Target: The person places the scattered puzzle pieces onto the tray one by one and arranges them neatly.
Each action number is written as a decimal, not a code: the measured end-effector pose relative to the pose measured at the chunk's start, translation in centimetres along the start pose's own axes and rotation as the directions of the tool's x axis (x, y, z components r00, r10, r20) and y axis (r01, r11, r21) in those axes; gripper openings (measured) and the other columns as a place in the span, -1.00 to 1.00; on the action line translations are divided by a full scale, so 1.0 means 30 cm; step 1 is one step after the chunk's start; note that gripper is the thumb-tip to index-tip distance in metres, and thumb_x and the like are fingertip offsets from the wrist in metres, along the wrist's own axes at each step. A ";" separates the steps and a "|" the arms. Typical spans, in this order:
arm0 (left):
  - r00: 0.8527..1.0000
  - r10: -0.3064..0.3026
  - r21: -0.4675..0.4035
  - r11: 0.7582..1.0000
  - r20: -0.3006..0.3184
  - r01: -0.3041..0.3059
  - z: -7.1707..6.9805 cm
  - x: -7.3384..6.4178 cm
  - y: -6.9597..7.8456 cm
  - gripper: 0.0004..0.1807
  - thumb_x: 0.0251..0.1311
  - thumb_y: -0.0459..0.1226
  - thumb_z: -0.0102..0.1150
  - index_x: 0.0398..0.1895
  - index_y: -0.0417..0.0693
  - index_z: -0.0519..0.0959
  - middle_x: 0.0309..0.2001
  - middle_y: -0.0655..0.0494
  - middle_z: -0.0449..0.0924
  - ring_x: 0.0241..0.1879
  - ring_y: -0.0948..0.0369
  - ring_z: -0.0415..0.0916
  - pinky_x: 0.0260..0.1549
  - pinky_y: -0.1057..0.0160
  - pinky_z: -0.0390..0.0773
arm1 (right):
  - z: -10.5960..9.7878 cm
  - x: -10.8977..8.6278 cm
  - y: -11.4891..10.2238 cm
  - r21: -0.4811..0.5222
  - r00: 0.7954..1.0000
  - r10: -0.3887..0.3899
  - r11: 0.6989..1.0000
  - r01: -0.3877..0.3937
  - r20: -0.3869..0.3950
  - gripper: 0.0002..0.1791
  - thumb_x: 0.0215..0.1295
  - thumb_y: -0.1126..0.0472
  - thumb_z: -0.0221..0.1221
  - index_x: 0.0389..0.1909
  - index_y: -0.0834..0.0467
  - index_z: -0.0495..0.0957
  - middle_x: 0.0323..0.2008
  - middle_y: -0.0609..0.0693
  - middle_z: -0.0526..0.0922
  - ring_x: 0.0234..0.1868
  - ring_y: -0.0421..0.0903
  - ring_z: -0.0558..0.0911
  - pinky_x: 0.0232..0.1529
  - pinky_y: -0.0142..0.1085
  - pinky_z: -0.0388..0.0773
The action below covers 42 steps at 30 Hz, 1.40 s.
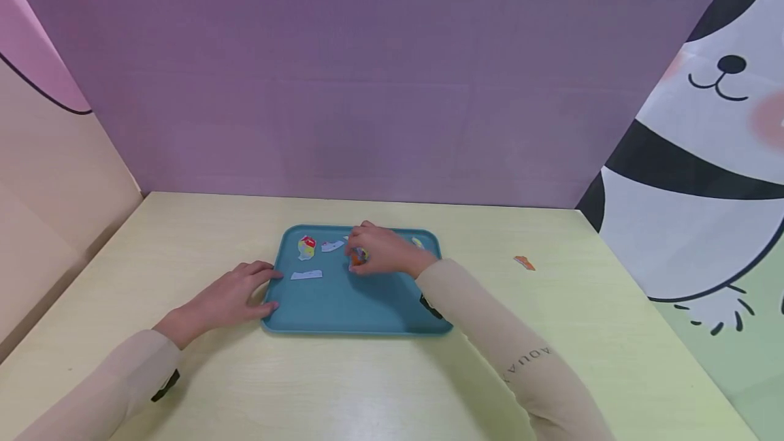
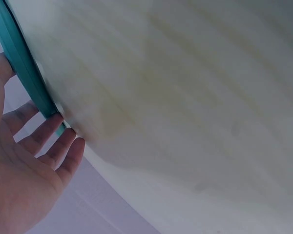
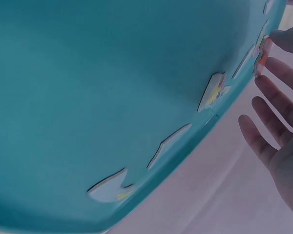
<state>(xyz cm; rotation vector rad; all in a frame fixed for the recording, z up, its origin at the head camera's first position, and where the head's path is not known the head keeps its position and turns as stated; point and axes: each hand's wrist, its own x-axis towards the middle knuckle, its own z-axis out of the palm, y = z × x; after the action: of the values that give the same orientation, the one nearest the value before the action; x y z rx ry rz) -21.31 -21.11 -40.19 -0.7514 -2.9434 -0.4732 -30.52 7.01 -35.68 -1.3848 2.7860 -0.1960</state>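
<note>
My right hand (image 1: 382,252) is over the blue tray (image 1: 361,315), pinching a small orange and white cutout piece (image 1: 359,258) between thumb and fingers. In the right wrist view the same piece (image 3: 262,56) stands between the thumb and index finger, above the tray. At the tray's left rim, my left hand (image 1: 235,292) touches the edge with thumb and fingers spread; they lie along the rim (image 2: 27,68) in the left wrist view. Near the tray's upper left lie a red and yellow piece (image 1: 307,248), a pale piece (image 1: 333,246) and a white strip (image 1: 306,275).
Another orange piece (image 1: 524,263) lies on the wooden table (image 1: 318,386) to the right of the tray. A pale yellowish piece (image 1: 418,242) sits at the tray's upper right, partly behind the right arm. A purple panel (image 1: 367,87) rises behind the table.
</note>
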 end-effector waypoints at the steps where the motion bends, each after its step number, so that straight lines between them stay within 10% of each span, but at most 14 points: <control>1: 1.000 0.001 -0.001 1.000 -0.002 -0.001 -0.001 0.000 0.002 -0.46 0.02 -0.08 0.24 0.05 -0.17 0.48 0.08 -0.13 0.44 0.04 -0.08 0.40 -0.01 -0.07 0.48 | 0.004 0.008 -0.002 -0.011 1.000 0.001 1.000 -0.001 0.007 -0.83 0.08 0.07 0.23 -0.34 0.07 0.59 -0.29 -0.10 0.51 -0.17 -0.17 0.36 -0.13 -0.34 0.44; 42: 1.000 0.019 0.005 1.000 -0.009 -0.019 -0.008 -0.004 0.006 -0.46 0.03 -0.07 0.24 0.05 -0.18 0.49 0.07 -0.14 0.44 0.03 -0.09 0.40 0.00 -0.10 0.46 | 0.057 0.085 -0.072 -0.073 0.991 0.017 0.997 -0.007 0.129 -0.70 0.11 -0.01 0.23 -0.16 0.02 0.59 -0.19 -0.09 0.51 -0.12 -0.16 0.36 -0.05 -0.33 0.43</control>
<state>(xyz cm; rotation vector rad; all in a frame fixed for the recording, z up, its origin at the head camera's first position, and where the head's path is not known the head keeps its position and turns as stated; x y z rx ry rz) -21.11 -21.10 -39.92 -0.7743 -2.9249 -0.4659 -30.24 3.52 -37.02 -1.3425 2.7190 -0.0044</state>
